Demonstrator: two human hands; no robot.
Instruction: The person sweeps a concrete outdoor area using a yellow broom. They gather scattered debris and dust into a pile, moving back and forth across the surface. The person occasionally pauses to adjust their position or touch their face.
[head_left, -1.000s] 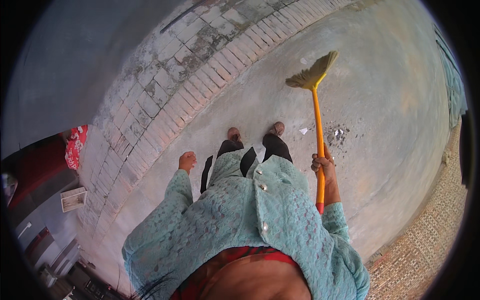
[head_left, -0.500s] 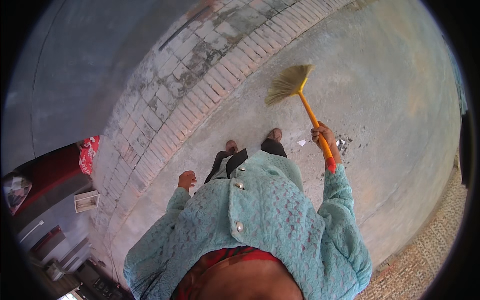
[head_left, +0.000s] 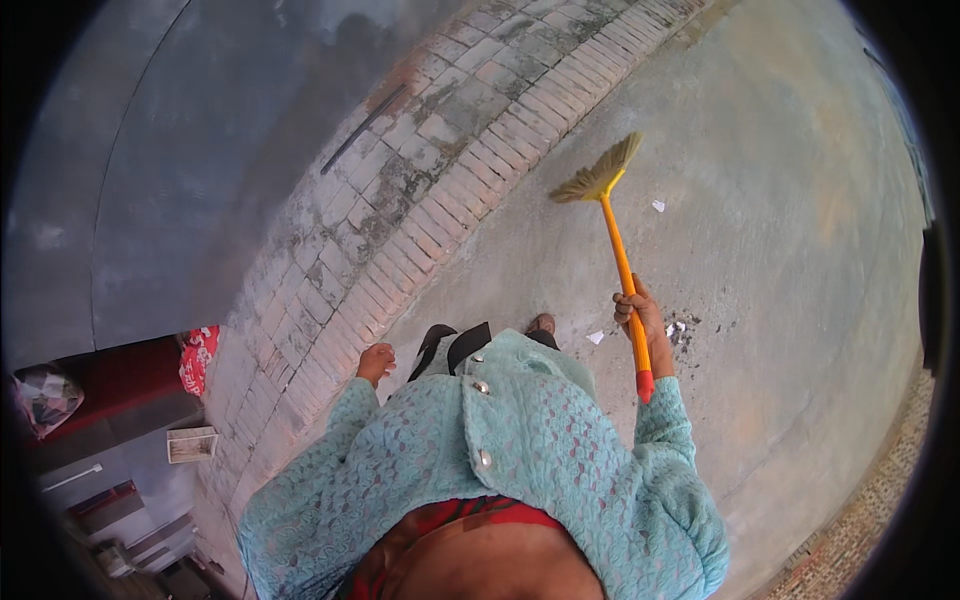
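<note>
My right hand (head_left: pixel 642 312) is wrapped around the orange handle of a broom (head_left: pixel 617 243). The handle's red end points back toward me, and a yellow neck joins it to the fanned, straw-coloured bristles (head_left: pixel 602 172). Those bristles are spread out over the grey concrete floor, ahead and to the right; whether they touch it I cannot tell. At my left side, my left hand (head_left: pixel 376 363) hangs with its fingers curled in and nothing visible in them. White paper scraps (head_left: pixel 596 337) and dark crumbs of litter (head_left: pixel 690 330) lie on the floor around my right hand.
A raised brick edging (head_left: pixel 440 235) curves along the left of the concrete floor. On the brick paving lies a dark thin rod (head_left: pixel 363 130). Farther left are a red patterned cloth (head_left: pixel 199 362) and a small white-framed box (head_left: pixel 192 444). Another paper scrap (head_left: pixel 659 206) lies right of the bristles.
My right hand and the broom's handle sit lower in the picture, with the bristles narrower and slightly to the right. A paper scrap now shows beside the bristles. My view and feet have shifted.
</note>
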